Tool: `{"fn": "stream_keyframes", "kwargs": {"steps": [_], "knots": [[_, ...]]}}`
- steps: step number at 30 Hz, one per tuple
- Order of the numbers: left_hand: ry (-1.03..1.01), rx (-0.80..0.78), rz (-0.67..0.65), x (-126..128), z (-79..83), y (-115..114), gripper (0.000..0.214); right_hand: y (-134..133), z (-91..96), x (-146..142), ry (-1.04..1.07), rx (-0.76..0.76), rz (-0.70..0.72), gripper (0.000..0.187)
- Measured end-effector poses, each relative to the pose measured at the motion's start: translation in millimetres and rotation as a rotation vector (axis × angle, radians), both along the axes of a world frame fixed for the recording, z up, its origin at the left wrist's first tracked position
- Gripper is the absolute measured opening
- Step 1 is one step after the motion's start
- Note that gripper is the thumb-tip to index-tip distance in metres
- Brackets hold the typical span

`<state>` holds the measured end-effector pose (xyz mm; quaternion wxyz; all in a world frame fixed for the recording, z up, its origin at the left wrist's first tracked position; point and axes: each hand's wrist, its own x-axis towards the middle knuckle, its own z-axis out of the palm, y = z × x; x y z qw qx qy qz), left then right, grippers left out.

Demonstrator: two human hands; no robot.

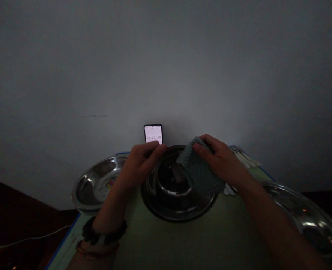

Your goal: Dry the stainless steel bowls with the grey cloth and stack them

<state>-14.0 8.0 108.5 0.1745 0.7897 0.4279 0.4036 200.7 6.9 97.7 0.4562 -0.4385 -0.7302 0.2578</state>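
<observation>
A steel bowl (171, 202) lies upside down in the middle of the light green table (182, 243). My left hand (141, 163) grips its far rim, fingers curled over the edge. My right hand (222, 161) is closed on a grey-green knitted cloth (199, 174) and presses it against the bowl's upturned base. Dark bead bracelets sit on my left wrist.
A second steel bowl (95, 183) stands at the left and a third (309, 221) at the right table edge. A phone (153, 134) showing a timer leans against the grey wall. White gloves (243, 157) lie behind my right hand. A white cable (27, 240) trails lower left.
</observation>
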Motion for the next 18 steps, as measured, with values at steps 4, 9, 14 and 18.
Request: {"fn": "stream_keyframes", "kwargs": {"steps": [4,9,14,18], "knots": [[-0.334,0.048,0.187,-4,-5.7,5,0.033,6,-5.8,0,0.144,0.024,-0.206,0.032],[-0.363,-0.083,0.207,-10,-3.8,7,0.032,9,-10.2,-1,0.102,0.078,-0.304,0.031],[-0.054,-0.269,0.002,-17,4.7,0,0.046,3,-1.4,8,-0.100,0.105,-0.153,0.030],[0.185,-0.263,-0.104,-4,2.9,-2,0.040,-2,0.5,4,-0.278,0.035,0.087,0.029]]}}
